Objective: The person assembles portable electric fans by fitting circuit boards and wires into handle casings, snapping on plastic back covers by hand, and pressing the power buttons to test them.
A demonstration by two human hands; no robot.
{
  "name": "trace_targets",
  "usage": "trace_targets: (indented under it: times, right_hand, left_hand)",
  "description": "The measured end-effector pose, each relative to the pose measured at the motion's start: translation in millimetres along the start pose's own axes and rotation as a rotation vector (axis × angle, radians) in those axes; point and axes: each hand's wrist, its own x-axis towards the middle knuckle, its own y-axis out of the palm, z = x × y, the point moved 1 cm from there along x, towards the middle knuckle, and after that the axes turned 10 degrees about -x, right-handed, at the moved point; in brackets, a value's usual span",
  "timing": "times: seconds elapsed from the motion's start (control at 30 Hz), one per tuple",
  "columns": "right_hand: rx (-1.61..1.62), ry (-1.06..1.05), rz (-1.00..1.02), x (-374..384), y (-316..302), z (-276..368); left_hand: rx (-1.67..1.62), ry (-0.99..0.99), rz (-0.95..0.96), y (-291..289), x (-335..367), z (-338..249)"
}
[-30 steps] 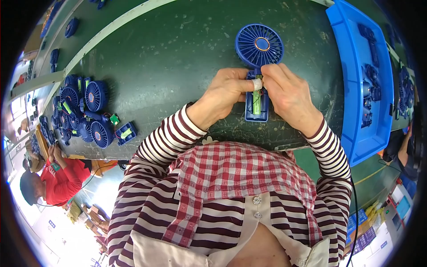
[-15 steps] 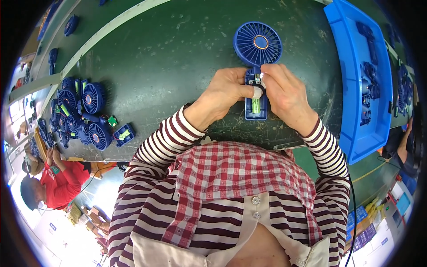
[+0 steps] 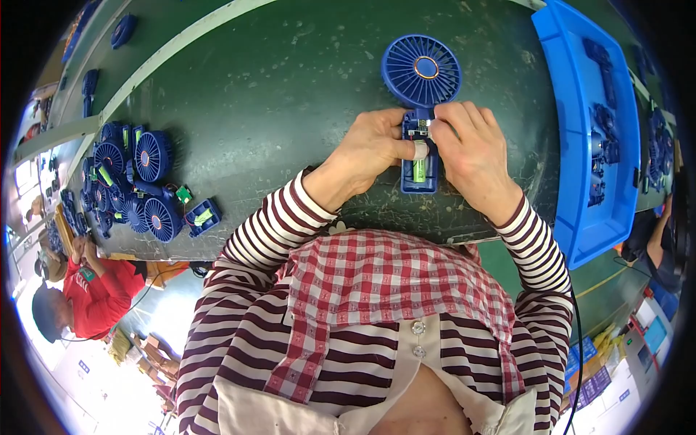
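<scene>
Blue plastic handheld fan with round grille head and open handle (image 3: 420, 109): lies flat on the dark green work counter (image 3: 275, 94), near its front edge, grille pointing away from the person. A green cylindrical battery cell (image 3: 419, 171) sits in the open handle.

Left hand (image 3: 370, 152): fingers closed around the left side of the handle, thumb with a white fingertip cover (image 3: 420, 150) pressed across it.

Right hand (image 3: 471, 148): fingers curled over the right side of the handle, fingertips at its top, just below the grille.

Heap of blue fan parts with green cells (image 3: 138, 181): at the counter's left edge, well apart from the hands.

Blue plastic tray (image 3: 573, 145): along the counter's right edge, holding dark blue parts.

Person in a red shirt (image 3: 87, 297): below the counter's left end.
</scene>
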Motion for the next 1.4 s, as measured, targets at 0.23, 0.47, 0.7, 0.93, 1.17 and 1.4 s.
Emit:
trace_targets:
  times: [0.23,0.47,0.7,0.93,1.17,1.4]
  right_hand:
    - [0.038,0.064,-0.012,-11,13,-2]
    - [0.154,0.067,-0.038,-7,16,-7]
    - [0.16,0.064,-0.026,-4,10,-8]
    - [0.103,0.039,0.026,1,8,-13]
    - [0.155,0.232,-0.03,-2,17,-10]
    - [0.425,0.637,-0.147,-3,7,19]
  left_hand:
    - [0.048,0.007,0.047,-3,2,2]
    - [0.057,0.046,-0.008,0,0,0]
    - [0.098,-0.089,-0.029,-1,3,-12]
    - [0.071,-0.086,0.035,-4,10,-12]
    - [0.022,0.039,-0.034,-3,13,-7]
    - [-0.16,0.265,-0.154,6,18,-9]
